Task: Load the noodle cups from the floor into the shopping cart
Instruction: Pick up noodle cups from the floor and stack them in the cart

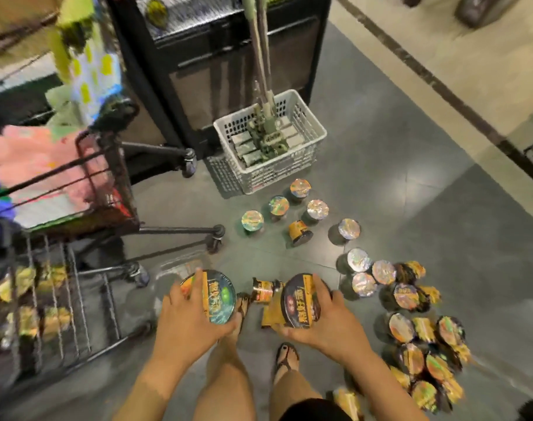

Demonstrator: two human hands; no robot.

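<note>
- Knees and a sandalled foot (286, 357) sit at the near edge; the person is bent low over the floor.
- Left hand (192, 323): fingers curled round a teal-lidded noodle cup (221, 299), tilted lid-up, clear of the floor.
- Right hand (332, 326): fingers wrapped over a dark-lidded noodle cup (300, 302), thumb on its near side, also tilted.
- Shopping cart (76, 302) stands left; its lower wire basket already holds cups (25, 299). The upper basket holds pink goods, too blurred to name.
- On the floor remain a heap of cups (417, 329) near right, a looser group (289, 208) farther off, and a toppled cup (263, 290) between the two hands.
- White crate (307, 138) stands far, just beyond the loose group.
- Judgement: mid-task, with many cups left to load.
- Risk 1: each cup is carried one-handed and tilted, so a quick swing left could let one slip.
- Risk 2: the toppled cup lies just beside the feet, so a step toward the cart could kick or crush it.
- Risk 3: the cart is on casters, so a knock from arm or cup could roll it away.
- Risk 4: cups dropped rather than set down could dent the foil lids below.
</note>
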